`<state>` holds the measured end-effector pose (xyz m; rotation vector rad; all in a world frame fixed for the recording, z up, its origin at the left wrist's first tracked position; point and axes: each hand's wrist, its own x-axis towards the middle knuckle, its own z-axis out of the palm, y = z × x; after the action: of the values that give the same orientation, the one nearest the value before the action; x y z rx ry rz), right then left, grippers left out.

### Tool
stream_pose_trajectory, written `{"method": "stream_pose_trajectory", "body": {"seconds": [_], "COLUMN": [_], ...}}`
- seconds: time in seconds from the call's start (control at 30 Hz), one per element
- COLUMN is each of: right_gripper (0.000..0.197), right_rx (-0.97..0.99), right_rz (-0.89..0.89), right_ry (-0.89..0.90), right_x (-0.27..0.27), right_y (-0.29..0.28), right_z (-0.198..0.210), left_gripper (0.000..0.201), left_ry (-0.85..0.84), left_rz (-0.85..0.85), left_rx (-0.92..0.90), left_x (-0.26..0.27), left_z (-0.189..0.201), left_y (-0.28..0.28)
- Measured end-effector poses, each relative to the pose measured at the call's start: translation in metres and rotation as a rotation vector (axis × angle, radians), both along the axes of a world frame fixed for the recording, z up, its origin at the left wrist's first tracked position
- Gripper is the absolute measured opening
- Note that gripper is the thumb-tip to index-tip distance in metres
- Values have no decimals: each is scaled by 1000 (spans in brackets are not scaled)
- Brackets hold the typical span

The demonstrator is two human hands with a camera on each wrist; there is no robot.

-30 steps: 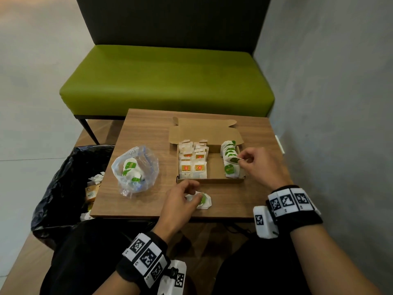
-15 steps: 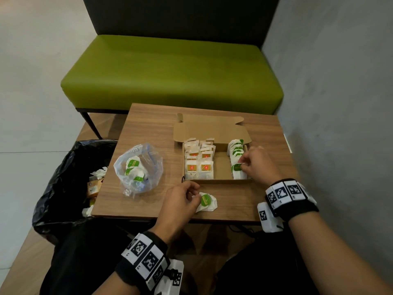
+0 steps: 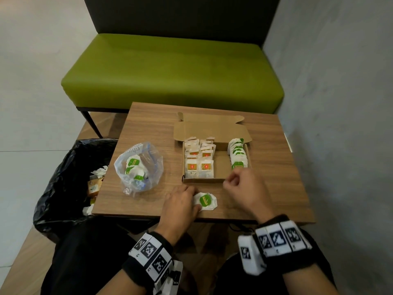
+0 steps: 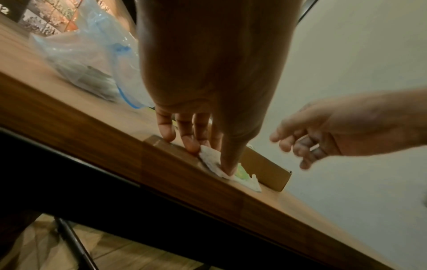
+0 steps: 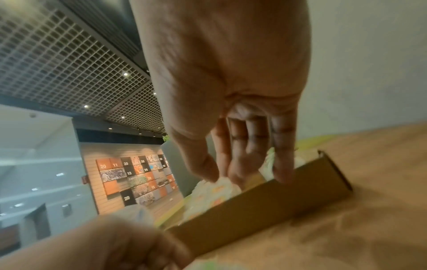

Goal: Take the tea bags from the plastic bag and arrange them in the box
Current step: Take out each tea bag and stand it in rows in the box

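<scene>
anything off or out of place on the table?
One green tea bag lies loose on the table, in front of the box, with the left hand touching it. More sit in the plastic bag. Nothing looks spilled or damaged.

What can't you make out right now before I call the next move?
- Count of tea bags left in the plastic bag: head view, crumpled film hides them; left wrist view is blurred.
- Print on the loose tea bag: too small; the left hand covers its left edge.
- Near right corner of the box: head view, covered by the right hand.
- Right hand's grip: right wrist view blurred; seems empty.
- Bin contents: dark, partly under the table.
</scene>
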<state>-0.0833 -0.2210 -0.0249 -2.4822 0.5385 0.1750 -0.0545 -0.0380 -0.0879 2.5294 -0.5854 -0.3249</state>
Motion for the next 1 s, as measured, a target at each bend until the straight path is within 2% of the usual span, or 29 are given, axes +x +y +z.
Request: {"method": "stream_pose_trajectory", "body": {"seconds": [0.07,0.13,0.3,0.4,0.5,0.63,0.83,1.0], "right_gripper": [20,26,36,29,20,31,9,22], "right_rx": [28,-6,-118,-117,-83,55,60,94], "right_rz": [102,156,156,122,80,7,-53,12], "right_ry": [111,122,119,122,112,71,49,78], "right_x": [-12,-18,-20,-17,-14,-14,-15,-15], "right_y": [15,22,31,33,31,24,25,22], "right_z": [-13,-25,-40,-40,-42,-47,-50,-50], "left_gripper": [35,31,15,11,10,5,10,8], "left_ry": [13,48,163,288,312,330,363,364], "left_rz": [20,49,123,198,281,290,255,233], "left_rx": [-38,-98,-158,-301,-393,-426,-494,-474], "left_x": [-1,-2,-2,3,10,14,12,12], "left_z": [-1,0,4,9,14,14,13,9], "left_y": [1,3,16,26,36,41,34,32]}}
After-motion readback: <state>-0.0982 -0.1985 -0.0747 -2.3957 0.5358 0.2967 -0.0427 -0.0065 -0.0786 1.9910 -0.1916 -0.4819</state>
